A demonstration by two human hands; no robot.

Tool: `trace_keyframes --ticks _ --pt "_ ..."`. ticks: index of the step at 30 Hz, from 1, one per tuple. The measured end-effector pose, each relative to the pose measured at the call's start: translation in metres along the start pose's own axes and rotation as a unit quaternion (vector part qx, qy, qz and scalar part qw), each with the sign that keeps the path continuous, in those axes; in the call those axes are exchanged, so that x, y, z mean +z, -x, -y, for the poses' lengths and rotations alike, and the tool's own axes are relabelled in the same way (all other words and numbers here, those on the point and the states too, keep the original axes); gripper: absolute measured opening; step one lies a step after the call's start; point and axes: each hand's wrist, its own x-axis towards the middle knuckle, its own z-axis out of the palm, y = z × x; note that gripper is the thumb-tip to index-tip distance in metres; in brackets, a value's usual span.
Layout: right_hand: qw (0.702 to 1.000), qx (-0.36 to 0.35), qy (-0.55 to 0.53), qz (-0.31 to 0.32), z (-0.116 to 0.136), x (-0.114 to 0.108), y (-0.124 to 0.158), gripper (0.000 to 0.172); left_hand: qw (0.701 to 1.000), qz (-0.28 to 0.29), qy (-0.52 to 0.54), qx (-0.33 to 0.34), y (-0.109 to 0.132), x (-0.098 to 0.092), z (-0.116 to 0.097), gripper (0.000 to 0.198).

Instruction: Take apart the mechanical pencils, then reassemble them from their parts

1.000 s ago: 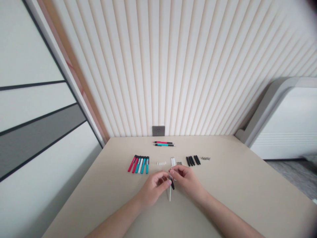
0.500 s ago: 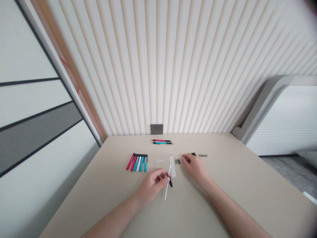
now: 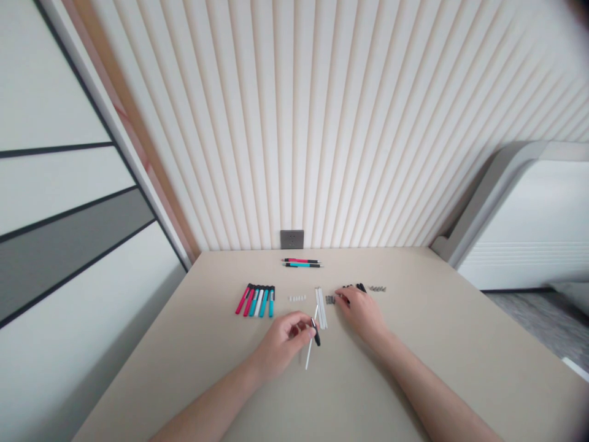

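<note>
My left hand [image 3: 281, 344] is closed in a pinch on a thin white refill with a black grip piece [image 3: 313, 334] on it, held low over the beige table [image 3: 414, 344]. My right hand [image 3: 361, 312] rests farther back, fingertips pinched at the small dark springs [image 3: 330, 299] beside the black grip sleeves [image 3: 354, 287]. What those fingertips hold is too small to make out. Spare white refills [image 3: 321, 306] lie between the two hands.
A row of red, teal and white pen barrels [image 3: 256, 300] lies at the left, small white pieces [image 3: 297, 298] beside them. Two assembled pens [image 3: 301, 263] lie by the wall socket [image 3: 292, 238]. Tiny metal tips [image 3: 378, 288] sit at the right. A white cabinet stands at right.
My right hand left the refill and reached back right to the springs and black sleeves. My left hand kept the refill and has barely moved.
</note>
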Motion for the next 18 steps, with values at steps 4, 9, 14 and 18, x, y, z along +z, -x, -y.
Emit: trace_keyframes --ticks 4,9,14,18 --pt "0.999 0.001 0.028 -0.02 -0.0024 -0.0049 0.0016 0.029 1.0 0.002 0.006 0.0 0.0 0.0005 0.0006 0.03" --pt "0.998 0.009 0.064 0.004 -0.005 -0.0059 0.0023 0.03 1.0 0.003 0.004 -0.002 0.0 0.0006 -0.0008 0.03" --pt "0.997 -0.001 0.076 0.011 -0.0061 -0.0037 0.0024 0.03 1.0 0.004 0.003 -0.003 0.0 0.0005 -0.0009 0.029" --pt "0.997 -0.001 0.077 0.009 -0.0058 -0.0031 0.0034 0.028 1.0 0.006 0.001 -0.007 0.0 0.0006 -0.0003 0.028"
